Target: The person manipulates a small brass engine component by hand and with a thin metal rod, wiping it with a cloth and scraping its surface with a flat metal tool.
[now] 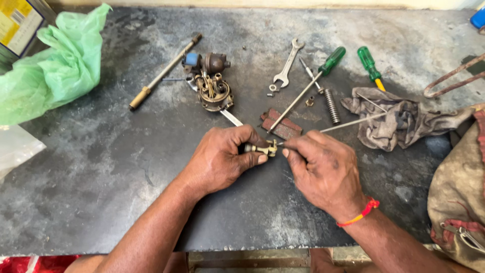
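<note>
Small brass fitting (263,148), pinched crosswise

brass part (262,148) half-hidden by fingers (252,157) — box (17,23) cropped

carburettor body (213,90) just beyond left hand | green screwdrivers (331,60) beyond right hand | grey rag (399,120) right | green bag (55,65) far left

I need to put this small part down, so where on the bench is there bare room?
The widest bare patch of bench lies left of the left hand, below the green bag. Another lies near the front edge, between the forearms. The strip past the hands is crowded: carburetor, wrench, screwdrivers, spring and rag.
</note>
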